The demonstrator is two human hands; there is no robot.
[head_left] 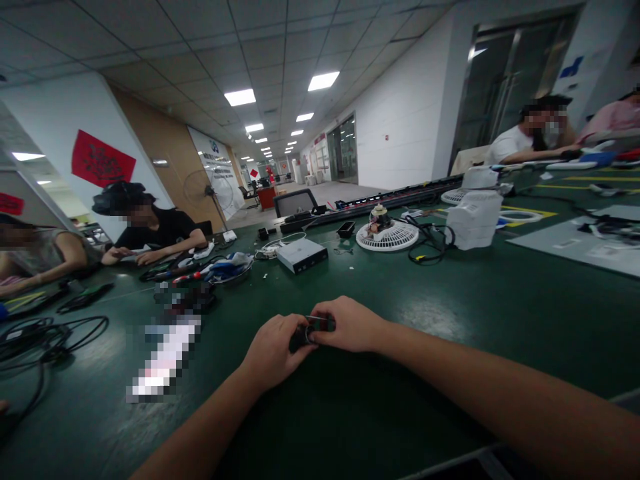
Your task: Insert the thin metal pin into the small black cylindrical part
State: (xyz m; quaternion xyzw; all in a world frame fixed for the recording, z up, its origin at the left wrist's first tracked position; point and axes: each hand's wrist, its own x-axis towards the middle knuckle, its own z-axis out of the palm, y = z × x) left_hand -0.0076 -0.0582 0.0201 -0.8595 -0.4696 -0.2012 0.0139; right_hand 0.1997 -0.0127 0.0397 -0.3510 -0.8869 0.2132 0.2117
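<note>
In the head view my left hand [273, 350] is closed around a small dark round part [301, 336] with a pale metallic rim. My right hand [350, 325] meets it from the other side, thumb and fingers pinched at that rim. A thin light edge shows between the fingertips of both hands; its kind is too small to make out. Much of the dark part is hidden by my fingers. Both hands are just above the green tabletop [360, 400]. Beyond them lies a grey box-shaped drive-like unit [301, 255].
A white fan grille with a motor [387, 233] lies behind, beside a white plastic housing [473, 220] and black cable [430, 243]. A small black tray [346, 229] is near. Left are a blurred bright phone-like slab [167, 360], coiled cables [45, 340], and several people at work.
</note>
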